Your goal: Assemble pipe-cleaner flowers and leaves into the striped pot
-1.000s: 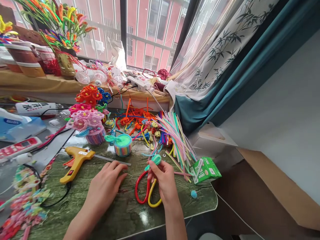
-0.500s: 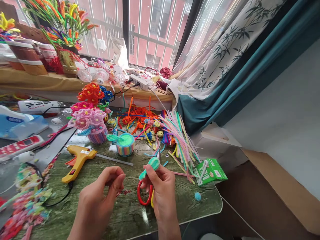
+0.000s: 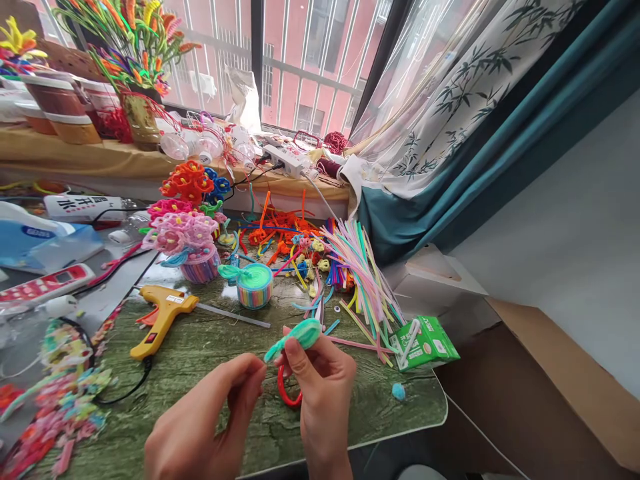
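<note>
Pinched between thumb and fingers of my right hand (image 3: 320, 373) is a mint-green pipe-cleaner leaf (image 3: 304, 331) with a twisted tail pointing left. My left hand (image 3: 225, 393) is closed in a pinch right at the tail's end; what its fingertips hold, if anything, is hidden. Scissors with a red handle (image 3: 287, 393) lie on the table behind my right hand, partly covered. Beyond my hands stands a small striped pot (image 3: 255, 297) with a green top and a similar green leaf at its left edge.
A yellow glue gun (image 3: 163, 319) with a clear stick lies left. Pink pipe-cleaner flowers (image 3: 180, 233) fill another pot. Loose pipe cleaners (image 3: 363, 280) lie beside a green box (image 3: 425, 343). A blue pompom (image 3: 399, 391) sits near the table's right edge.
My left hand has moved right, its fingertips now at the leaf's tail. The leaf has tipped to lie flatter in my right hand. The view has shifted slightly.
</note>
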`<state>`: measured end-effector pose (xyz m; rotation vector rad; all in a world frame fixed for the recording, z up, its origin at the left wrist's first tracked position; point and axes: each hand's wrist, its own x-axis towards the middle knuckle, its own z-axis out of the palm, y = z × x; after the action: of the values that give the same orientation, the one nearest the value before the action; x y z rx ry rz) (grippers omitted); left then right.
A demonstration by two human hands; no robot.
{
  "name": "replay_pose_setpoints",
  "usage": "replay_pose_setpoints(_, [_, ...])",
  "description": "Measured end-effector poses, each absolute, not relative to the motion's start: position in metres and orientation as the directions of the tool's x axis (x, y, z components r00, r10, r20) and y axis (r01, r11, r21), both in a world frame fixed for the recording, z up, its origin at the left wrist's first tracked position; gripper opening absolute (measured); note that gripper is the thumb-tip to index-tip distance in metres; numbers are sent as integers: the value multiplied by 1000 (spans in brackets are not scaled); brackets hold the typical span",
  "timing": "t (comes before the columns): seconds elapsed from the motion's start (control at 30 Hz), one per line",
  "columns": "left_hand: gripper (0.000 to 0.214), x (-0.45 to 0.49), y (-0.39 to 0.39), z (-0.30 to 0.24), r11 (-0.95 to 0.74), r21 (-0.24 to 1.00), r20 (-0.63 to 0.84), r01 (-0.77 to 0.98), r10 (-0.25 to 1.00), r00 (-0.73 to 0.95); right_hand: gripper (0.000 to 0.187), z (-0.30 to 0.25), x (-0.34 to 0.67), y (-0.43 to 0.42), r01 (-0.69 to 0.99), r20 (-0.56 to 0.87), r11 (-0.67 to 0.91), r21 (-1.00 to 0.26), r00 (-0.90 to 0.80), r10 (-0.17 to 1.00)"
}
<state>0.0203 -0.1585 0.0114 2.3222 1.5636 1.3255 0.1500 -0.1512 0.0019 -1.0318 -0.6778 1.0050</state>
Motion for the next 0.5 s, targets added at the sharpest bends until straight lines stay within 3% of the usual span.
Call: replay_pose_setpoints(0.5, [21,24,-164,15,-489,444,638,751,761,118,29,-8,146,-152,-440,30,207,-874,376,926])
